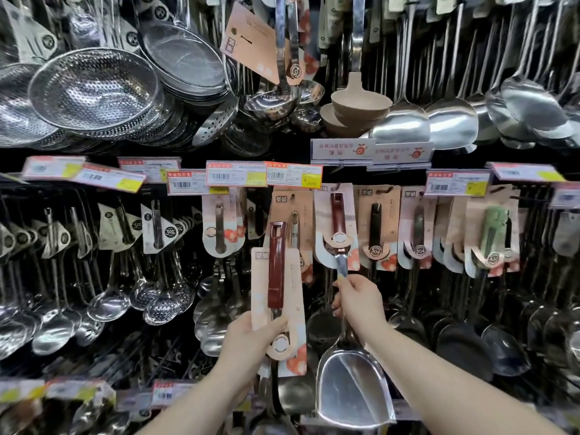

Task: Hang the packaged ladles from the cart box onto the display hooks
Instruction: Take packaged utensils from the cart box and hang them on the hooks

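Red-brown handle on a pink card: that's the packaged utensil (276,277) in my left hand (251,337). My fingers are wrapped round the card's lower end. It's held upright, below and slightly left of the yellow-cornered price tag (294,174). Its working end is hidden under my hand, so I can't say whether it's a ladle or a turner.

My right hand (361,302) pinches the steel shaft of a matching carded turner (337,224), just under its card. That one sits below and just right of the tag, and its broad steel blade (351,387) hangs lower down, under my right wrist.

Progress, as I read it:
- The carded turner looks hung, or very nearly. Its card top tucks up behind the tag, so I can't see the hook or confirm it's seated.
- The packaged utensil in my left hand isn't on any hook. It's next.
- The cart box is out of view, so I can't count what's left.

Further right of the tag, the row of carded utensils (378,227) is already stocked.
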The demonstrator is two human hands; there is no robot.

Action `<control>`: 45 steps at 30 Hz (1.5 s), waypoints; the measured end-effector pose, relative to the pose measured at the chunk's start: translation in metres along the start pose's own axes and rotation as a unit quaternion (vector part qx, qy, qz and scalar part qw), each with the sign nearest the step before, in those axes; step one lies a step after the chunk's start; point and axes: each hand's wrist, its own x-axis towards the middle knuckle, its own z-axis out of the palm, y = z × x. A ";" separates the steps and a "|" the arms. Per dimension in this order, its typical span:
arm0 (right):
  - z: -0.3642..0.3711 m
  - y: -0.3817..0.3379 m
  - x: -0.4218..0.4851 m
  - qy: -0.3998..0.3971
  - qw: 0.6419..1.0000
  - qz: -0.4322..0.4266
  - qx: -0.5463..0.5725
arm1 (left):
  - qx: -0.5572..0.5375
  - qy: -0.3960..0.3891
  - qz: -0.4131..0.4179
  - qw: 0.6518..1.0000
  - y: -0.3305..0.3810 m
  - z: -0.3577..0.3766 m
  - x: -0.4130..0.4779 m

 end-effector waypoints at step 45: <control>-0.042 -0.053 0.034 -0.096 0.974 -0.066 0.195 | -0.022 -0.038 0.071 0.996 0.048 0.107 0.051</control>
